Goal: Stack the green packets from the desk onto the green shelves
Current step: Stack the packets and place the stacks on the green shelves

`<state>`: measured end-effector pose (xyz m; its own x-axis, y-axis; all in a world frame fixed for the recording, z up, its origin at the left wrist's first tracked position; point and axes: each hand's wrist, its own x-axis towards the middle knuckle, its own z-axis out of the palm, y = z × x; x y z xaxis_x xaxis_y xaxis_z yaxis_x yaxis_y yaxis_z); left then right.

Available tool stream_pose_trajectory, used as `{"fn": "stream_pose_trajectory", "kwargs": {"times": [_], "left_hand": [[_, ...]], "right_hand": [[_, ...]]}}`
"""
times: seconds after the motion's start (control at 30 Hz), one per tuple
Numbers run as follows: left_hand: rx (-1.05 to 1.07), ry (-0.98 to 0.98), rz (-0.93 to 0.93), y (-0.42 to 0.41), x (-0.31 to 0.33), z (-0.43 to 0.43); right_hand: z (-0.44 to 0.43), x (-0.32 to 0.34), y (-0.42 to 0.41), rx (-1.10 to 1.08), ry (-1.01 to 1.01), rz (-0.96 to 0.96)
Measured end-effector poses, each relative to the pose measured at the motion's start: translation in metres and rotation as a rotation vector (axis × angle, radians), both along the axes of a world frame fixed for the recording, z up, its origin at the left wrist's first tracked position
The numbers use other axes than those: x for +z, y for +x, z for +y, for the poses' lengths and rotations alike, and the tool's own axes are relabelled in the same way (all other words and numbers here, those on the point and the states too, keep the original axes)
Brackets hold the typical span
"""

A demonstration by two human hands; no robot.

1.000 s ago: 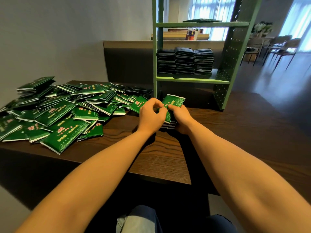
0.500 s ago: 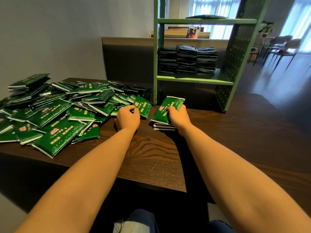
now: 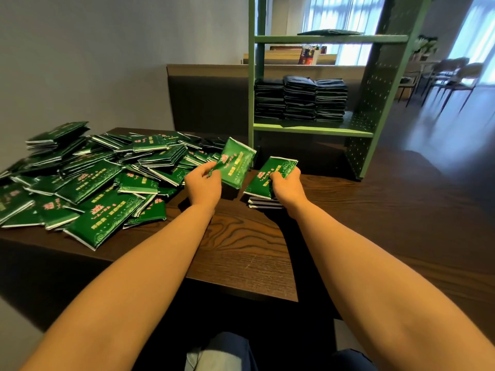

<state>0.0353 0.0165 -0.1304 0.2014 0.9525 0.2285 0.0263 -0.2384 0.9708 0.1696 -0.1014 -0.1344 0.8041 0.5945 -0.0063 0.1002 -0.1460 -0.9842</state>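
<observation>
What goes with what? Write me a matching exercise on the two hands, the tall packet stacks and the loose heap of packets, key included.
1. left hand
2. right hand
3. tall packet stacks
4. loose heap of packets

a. on the green middle shelf
b. spread over the left of the desk
c. holds a single packet above the desk
d. grips the top packet of a small stack

Pairs: 1-c, 2-d, 3-a, 4-b.

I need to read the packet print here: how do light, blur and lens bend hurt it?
Head view: windows blown out, so the stacks on the shelf go nearly black; the wide lens tilts the shelf posts and stretches forearms; print on the packet in the left hand is lit but soft; chairs at right smear.
</observation>
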Motion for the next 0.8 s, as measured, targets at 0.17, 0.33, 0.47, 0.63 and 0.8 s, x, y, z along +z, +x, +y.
{"fn": "stream_pose_trajectory", "kwargs": {"times": [0.17,0.33,0.47,0.63,0.8], "left_hand": [[-0.231,-0.310,-0.191,0.007,0.022,-0.021],[-0.264,-0.029,0.104,0.019,0.011,-0.040],[-0.291,0.087,0.183,0.025,0.004,-0.049],[-0.311,0.185,0.283,0.012,0.005,-0.042],[-0.175,0.333,0.493,-0.027,0.001,-0.021]], "right_hand": [[-0.001,0.002,-0.001,0.004,0.041,0.006],[0.002,0.000,0.007,0.040,0.117,0.113],[-0.006,0.007,-0.003,0.070,0.122,0.105],[-0.006,0.000,0.003,0.061,0.095,0.017],[-0.009,0.005,-0.007,0.025,0.108,0.039]]}}
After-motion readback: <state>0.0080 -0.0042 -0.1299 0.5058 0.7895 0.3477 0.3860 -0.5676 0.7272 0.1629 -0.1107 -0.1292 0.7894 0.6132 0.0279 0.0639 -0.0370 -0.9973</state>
